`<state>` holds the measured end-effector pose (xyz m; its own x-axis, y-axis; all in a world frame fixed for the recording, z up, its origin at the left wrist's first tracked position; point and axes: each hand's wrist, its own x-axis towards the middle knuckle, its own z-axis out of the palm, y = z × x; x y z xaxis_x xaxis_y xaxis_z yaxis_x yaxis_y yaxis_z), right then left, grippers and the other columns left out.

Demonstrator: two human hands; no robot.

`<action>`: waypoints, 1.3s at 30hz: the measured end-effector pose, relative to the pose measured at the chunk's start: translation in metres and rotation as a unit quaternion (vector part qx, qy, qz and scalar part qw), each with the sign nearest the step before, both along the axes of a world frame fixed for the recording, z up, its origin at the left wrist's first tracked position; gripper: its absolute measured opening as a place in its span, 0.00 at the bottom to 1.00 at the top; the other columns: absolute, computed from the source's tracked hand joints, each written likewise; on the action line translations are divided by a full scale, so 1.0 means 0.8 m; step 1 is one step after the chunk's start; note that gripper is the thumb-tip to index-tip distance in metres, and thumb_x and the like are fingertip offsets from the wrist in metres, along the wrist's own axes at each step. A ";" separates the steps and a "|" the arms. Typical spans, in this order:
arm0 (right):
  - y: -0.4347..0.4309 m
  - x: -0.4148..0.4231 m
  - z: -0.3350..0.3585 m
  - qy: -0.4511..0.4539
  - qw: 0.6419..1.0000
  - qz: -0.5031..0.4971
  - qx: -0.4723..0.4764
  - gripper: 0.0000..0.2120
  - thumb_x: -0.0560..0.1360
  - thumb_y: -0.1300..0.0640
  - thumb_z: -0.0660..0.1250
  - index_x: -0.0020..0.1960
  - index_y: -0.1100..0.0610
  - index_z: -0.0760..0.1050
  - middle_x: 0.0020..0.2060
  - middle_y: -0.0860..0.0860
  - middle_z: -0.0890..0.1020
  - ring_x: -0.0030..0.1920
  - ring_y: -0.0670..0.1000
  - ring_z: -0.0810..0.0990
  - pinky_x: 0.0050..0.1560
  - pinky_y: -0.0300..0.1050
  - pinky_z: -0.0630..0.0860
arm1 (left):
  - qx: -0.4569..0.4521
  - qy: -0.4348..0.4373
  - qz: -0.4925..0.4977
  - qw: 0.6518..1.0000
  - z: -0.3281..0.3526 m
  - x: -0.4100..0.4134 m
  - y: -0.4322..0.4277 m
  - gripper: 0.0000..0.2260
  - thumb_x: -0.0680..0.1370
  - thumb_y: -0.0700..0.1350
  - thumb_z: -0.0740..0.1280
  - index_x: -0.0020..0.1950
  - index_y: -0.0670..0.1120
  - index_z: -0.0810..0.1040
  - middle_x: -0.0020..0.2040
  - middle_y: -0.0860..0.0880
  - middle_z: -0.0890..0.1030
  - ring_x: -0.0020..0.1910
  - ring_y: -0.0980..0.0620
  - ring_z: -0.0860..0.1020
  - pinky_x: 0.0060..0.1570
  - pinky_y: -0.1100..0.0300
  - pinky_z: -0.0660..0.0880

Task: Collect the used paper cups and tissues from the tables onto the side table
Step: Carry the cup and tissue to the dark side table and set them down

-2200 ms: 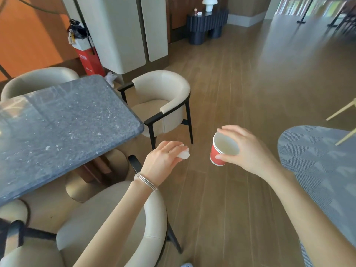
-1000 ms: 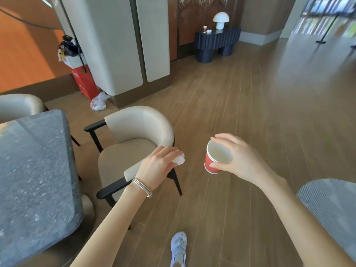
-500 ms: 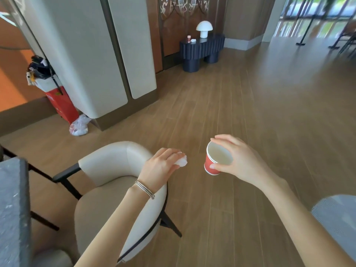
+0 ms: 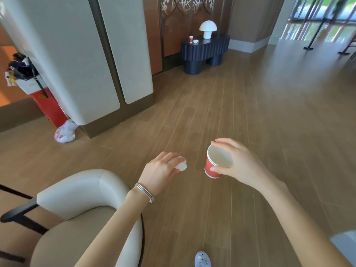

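My right hand (image 4: pixel 239 163) grips a red paper cup (image 4: pixel 213 164) by its rim and side; the cup is tilted and its white inside shows. My left hand (image 4: pixel 160 172) holds a crumpled white tissue (image 4: pixel 182 165) in its fingertips. Both hands are out in front of me above the wooden floor. Far ahead stands the dark ribbed side table (image 4: pixel 210 49) against the wall. On it are a small red cup (image 4: pixel 191 39), a white tissue (image 4: pixel 195 41) and a white mushroom lamp (image 4: pixel 207 28).
A cream armchair (image 4: pixel 84 207) with black arms is at the lower left, under my left forearm. A white pillar panel (image 4: pixel 81 60), a red bin (image 4: pixel 48 106) and a plastic bag (image 4: pixel 65 132) stand at the left. Open wooden floor stretches toward the side table. My shoe (image 4: pixel 202 260) shows at the bottom.
The view has moved forward and turned right: the marble table has left the frame, the armchair has slid down-left, and the side table looks nearer. Both hands keep their holds.
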<state>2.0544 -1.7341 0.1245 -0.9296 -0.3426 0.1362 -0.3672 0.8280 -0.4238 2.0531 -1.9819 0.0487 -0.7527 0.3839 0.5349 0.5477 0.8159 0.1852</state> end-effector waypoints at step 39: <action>-0.011 -0.802 -0.011 -0.024 1.000 -0.006 0.013 0.33 0.67 0.41 0.71 0.69 0.43 0.64 0.66 0.33 0.63 0.63 0.41 0.66 0.53 0.41 0.68 | -0.003 0.019 -0.001 1.000 -0.012 -0.811 0.001 0.15 0.65 0.41 0.78 0.50 0.47 0.82 0.44 0.51 0.81 0.37 0.49 0.78 0.31 0.63 0.74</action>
<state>1.4130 -1.7431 0.1161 -0.9390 -0.3339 0.0827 -0.3367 0.8429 -0.4196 1.4040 -1.9813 0.0393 -0.7315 0.3892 0.5598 0.5559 0.8159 0.1591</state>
